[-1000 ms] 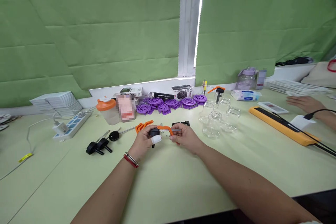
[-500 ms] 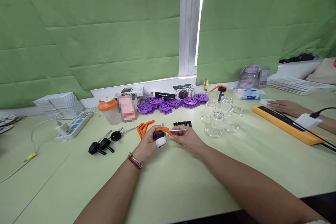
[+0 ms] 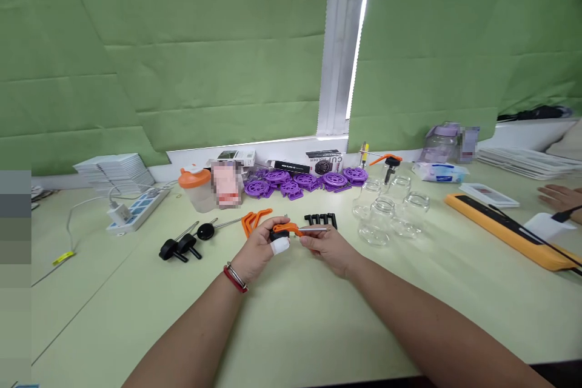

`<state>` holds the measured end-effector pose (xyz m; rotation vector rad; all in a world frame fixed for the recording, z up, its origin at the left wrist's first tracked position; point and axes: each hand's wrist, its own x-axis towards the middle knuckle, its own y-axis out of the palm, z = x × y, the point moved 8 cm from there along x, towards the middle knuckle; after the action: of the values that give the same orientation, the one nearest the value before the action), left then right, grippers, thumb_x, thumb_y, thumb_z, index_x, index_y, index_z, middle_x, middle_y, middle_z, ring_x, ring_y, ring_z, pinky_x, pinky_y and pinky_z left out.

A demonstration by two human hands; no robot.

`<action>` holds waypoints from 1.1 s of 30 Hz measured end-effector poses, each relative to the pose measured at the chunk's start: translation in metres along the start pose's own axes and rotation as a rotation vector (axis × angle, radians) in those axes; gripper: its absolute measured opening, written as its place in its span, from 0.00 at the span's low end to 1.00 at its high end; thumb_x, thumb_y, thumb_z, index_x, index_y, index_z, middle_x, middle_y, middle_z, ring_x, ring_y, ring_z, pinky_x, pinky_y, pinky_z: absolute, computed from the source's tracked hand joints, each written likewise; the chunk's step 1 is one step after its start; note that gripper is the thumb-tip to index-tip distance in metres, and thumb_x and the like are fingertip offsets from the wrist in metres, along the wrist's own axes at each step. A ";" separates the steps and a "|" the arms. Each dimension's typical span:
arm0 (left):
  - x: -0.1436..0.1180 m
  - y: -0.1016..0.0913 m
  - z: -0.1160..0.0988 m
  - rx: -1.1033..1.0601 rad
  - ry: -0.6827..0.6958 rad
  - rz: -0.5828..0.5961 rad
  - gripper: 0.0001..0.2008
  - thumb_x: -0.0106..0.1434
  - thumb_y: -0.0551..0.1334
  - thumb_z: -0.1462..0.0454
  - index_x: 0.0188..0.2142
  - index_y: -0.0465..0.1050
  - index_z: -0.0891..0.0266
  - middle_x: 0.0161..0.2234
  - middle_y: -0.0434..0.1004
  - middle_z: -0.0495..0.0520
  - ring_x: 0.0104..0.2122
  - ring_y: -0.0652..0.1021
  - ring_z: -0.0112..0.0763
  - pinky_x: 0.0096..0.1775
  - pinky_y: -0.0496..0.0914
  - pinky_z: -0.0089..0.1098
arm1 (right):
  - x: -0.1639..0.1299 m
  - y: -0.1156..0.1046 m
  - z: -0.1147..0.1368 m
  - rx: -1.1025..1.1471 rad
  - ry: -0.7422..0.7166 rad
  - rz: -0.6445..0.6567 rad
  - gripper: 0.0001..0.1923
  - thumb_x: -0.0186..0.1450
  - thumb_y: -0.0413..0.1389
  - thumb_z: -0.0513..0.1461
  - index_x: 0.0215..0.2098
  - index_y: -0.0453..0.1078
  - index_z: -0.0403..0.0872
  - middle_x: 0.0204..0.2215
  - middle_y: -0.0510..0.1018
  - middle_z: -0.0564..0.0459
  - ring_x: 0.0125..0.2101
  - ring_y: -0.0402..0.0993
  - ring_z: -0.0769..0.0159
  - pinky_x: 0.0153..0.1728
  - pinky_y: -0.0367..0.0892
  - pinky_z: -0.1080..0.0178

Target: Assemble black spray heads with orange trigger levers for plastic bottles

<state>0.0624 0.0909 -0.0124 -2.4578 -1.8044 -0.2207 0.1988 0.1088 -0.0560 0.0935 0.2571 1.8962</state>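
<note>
Left grip (image 3: 258,250), right grip (image 3: 331,250), orange piece (image 3: 288,228) between

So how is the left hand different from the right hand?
The left hand has a white wrap on its thumb; the right hand has none. The left hand wears bands at the wrist; the right hand's wrist is bare. The left hand holds the orange part, the right hand the rod. Both have bent fingers.

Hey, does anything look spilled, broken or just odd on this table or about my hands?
Only the white thumb wrap on your left hand stands out, since your other visible fingers look bare. The glass jars stand upright, and I see no spill or breakage.
</note>
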 end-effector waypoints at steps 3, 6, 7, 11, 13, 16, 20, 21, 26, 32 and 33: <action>-0.003 0.004 -0.001 -0.121 -0.005 0.022 0.17 0.56 0.62 0.56 0.45 0.72 0.56 0.40 0.74 0.55 0.33 0.72 0.32 0.37 0.65 0.35 | 0.001 0.003 0.000 -0.011 -0.014 0.039 0.21 0.44 0.68 0.44 0.37 0.77 0.46 0.27 0.76 0.54 0.26 0.63 0.72 0.28 0.57 0.65; -0.005 0.004 -0.001 -0.240 -0.008 -0.017 0.18 0.62 0.54 0.52 0.44 0.73 0.59 0.42 0.73 0.57 0.35 0.71 0.32 0.37 0.65 0.35 | 0.000 0.005 0.000 -0.019 -0.032 0.045 0.20 0.44 0.68 0.43 0.36 0.77 0.47 0.30 0.77 0.53 0.31 0.67 0.69 0.35 0.61 0.62; -0.005 0.003 0.000 -0.249 -0.017 -0.041 0.18 0.62 0.54 0.52 0.43 0.74 0.59 0.42 0.73 0.57 0.35 0.71 0.33 0.37 0.65 0.35 | 0.000 0.005 0.001 -0.026 -0.040 0.045 0.20 0.44 0.68 0.43 0.35 0.77 0.47 0.30 0.78 0.52 0.32 0.68 0.68 0.36 0.61 0.61; -0.003 -0.001 0.005 -0.221 -0.058 -0.115 0.14 0.59 0.58 0.56 0.40 0.75 0.59 0.39 0.74 0.55 0.33 0.71 0.32 0.33 0.66 0.33 | -0.001 0.009 0.004 -0.080 -0.090 0.080 0.21 0.47 0.66 0.46 0.38 0.76 0.46 0.34 0.78 0.51 0.35 0.69 0.66 0.39 0.62 0.61; -0.001 -0.005 0.004 -0.230 -0.049 -0.149 0.13 0.59 0.58 0.57 0.39 0.74 0.60 0.36 0.73 0.54 0.30 0.71 0.30 0.31 0.66 0.32 | -0.001 0.013 0.003 -0.141 -0.108 0.126 0.21 0.50 0.64 0.47 0.39 0.74 0.46 0.34 0.77 0.52 0.34 0.69 0.67 0.38 0.62 0.62; 0.000 -0.019 0.001 -0.279 -0.007 -0.258 0.13 0.58 0.58 0.58 0.38 0.74 0.63 0.37 0.72 0.55 0.28 0.70 0.28 0.29 0.66 0.31 | 0.001 0.015 -0.004 -0.314 -0.109 0.152 0.20 0.52 0.63 0.47 0.39 0.73 0.43 0.28 0.73 0.55 0.28 0.66 0.70 0.32 0.62 0.64; 0.002 -0.033 0.003 -0.367 0.002 -0.357 0.13 0.58 0.58 0.60 0.38 0.72 0.68 0.38 0.73 0.58 0.25 0.70 0.25 0.27 0.65 0.30 | 0.007 0.009 -0.013 -0.472 -0.138 0.096 0.22 0.54 0.61 0.44 0.44 0.70 0.42 0.28 0.71 0.54 0.26 0.65 0.71 0.30 0.63 0.65; 0.003 -0.035 0.004 -0.384 0.000 -0.362 0.13 0.58 0.58 0.61 0.38 0.72 0.68 0.36 0.73 0.58 0.25 0.70 0.24 0.27 0.65 0.30 | 0.008 0.008 -0.014 -0.490 -0.144 0.085 0.23 0.54 0.61 0.44 0.45 0.69 0.42 0.29 0.72 0.54 0.27 0.66 0.70 0.31 0.63 0.64; 0.004 -0.036 0.006 -0.416 0.017 -0.353 0.12 0.58 0.59 0.60 0.37 0.71 0.68 0.33 0.73 0.56 0.24 0.70 0.25 0.26 0.65 0.30 | 0.005 0.011 -0.013 -0.608 -0.176 0.102 0.19 0.56 0.58 0.42 0.45 0.70 0.43 0.30 0.73 0.52 0.28 0.68 0.68 0.32 0.65 0.64; 0.004 -0.037 0.001 -0.426 0.036 -0.347 0.11 0.57 0.58 0.61 0.36 0.71 0.68 0.30 0.72 0.54 0.23 0.71 0.25 0.26 0.65 0.30 | -0.006 0.032 0.002 -0.928 -0.383 0.167 0.13 0.56 0.57 0.38 0.40 0.73 0.45 0.31 0.72 0.51 0.27 0.66 0.69 0.32 0.63 0.65; 0.004 -0.038 0.001 -0.431 0.033 -0.358 0.10 0.57 0.58 0.62 0.35 0.71 0.68 0.30 0.72 0.54 0.23 0.71 0.25 0.25 0.65 0.30 | -0.008 0.034 0.003 -0.957 -0.404 0.172 0.12 0.56 0.57 0.37 0.40 0.73 0.45 0.31 0.72 0.51 0.27 0.66 0.69 0.32 0.63 0.65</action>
<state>0.0272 0.1063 -0.0139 -2.3240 -2.3816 -0.7413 0.1708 0.0915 -0.0446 -0.1544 -0.9531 1.9347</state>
